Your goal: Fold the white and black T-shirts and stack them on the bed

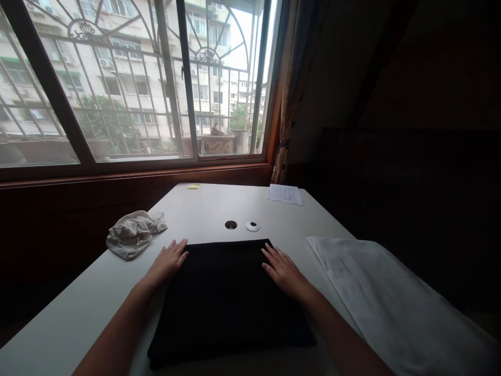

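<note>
A black folded cloth lies flat on the white table right in front of me. Its far edge is straight, and its near edge looks thick, as if layered. My left hand rests at the cloth's far left corner, fingers stretched out and pointing away from me. At the far right corner, my right hand lies with its fingers spread on the cloth. Neither hand grips anything. What kind of cloth item this is, I cannot tell.
A crumpled pale cloth sits at the table's left edge. On the right lies a white, translucent-looking sheet. Beyond the black cloth are a cable hole, its round cover, papers and a yellow note.
</note>
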Tool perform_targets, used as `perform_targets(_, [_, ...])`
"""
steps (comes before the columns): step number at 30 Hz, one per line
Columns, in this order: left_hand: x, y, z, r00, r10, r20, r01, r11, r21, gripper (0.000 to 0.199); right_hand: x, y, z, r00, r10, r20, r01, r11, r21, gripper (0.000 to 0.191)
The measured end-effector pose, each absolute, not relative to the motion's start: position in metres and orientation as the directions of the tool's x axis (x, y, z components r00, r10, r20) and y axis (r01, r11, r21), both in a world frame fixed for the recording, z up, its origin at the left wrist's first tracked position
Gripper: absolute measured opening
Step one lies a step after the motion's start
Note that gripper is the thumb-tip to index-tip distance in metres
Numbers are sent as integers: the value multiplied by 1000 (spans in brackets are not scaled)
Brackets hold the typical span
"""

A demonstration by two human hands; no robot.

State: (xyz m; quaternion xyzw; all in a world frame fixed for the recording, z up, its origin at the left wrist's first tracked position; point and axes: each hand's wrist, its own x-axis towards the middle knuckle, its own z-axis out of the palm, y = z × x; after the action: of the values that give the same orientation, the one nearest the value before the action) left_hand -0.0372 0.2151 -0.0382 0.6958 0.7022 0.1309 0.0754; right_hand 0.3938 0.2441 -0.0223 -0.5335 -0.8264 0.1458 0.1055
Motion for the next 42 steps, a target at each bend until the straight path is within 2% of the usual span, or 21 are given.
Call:
perform_targets(3, [-44, 217, -39, -35, 988, 152, 933, -22, 359, 62, 397, 249, -26, -388, 915, 115, 842, 402, -359, 57])
perform_targets(5, [-47, 219, -37, -29, 974, 224, 908, -68, 413, 62, 398, 249, -22, -374, 895, 243, 822, 442, -360, 49])
perform_targets(8, [-50, 221, -32, -22, 952, 306, 864, -136, 484, 58, 394, 238, -4, -387, 801, 456, 745, 563, -358, 35])
perform_targets(10, [-50, 220, -28, -33, 947, 319, 842, -145, 520, 58, 385, 222, 13, -470, 724, 505, 640, 674, -370, 27])
perform_targets(14, [-49, 219, -24, -44, 949, 313, 815, -147, 560, 61, 355, 179, 37, -766, 532, 361, 360, 820, -445, 15])
perform_targets(17, [-49, 218, -24, -51, 950, 307, 812, -139, 566, 61, 334, 154, 37, -883, 366, 292, 200, 858, -473, 37])
perform_targets(20, [-47, 219, -23, -53, 952, 300, 815, -133, 564, 59, 321, 143, 31, -939, 250, 234, 138, 902, -409, 42])
perform_targets(23, [-43, 219, -21, -53, 951, 303, 812, -136, 568, 55, 317, 142, 28, -963, 212, 169, 160, 947, -277, 38])
perform_targets(27, [-35, 217, -15, -95, 938, 335, 794, -132, 594, 50, 319, 145, 26, -966, 215, 142, 195, 970, -142, 34])
perform_targets(30, [-31, 212, -6, -192, 925, 327, 754, -75, 653, 47, 322, 148, 24, -961, 243, 134, 231, 968, -97, 27])
perform_targets(35, [-32, 197, 15, -361, 897, 257, 700, 79, 710, 39, 336, 166, 25, -884, 448, 133, 446, 894, -45, 16])
perform_targets(37, [-35, 190, 22, -294, 949, 116, 669, 117, 734, 34, 349, 179, 28, -821, 550, 153, 553, 833, -27, 24])
perform_targets(39, [-39, 185, 26, -113, 992, -61, 655, 121, 746, 30, 366, 193, 30, -745, 639, 191, 646, 763, -36, 32])
perform_targets(41, [-42, 182, 27, 43, 984, -172, 665, 100, 740, 30, 385, 207, 32, -676, 698, 235, 697, 710, -102, 35])
perform_targets(42, [-43, 182, 27, 66, 981, -183, 676, 90, 731, 32, 394, 213, 32, -648, 716, 259, 705, 693, -153, 34])
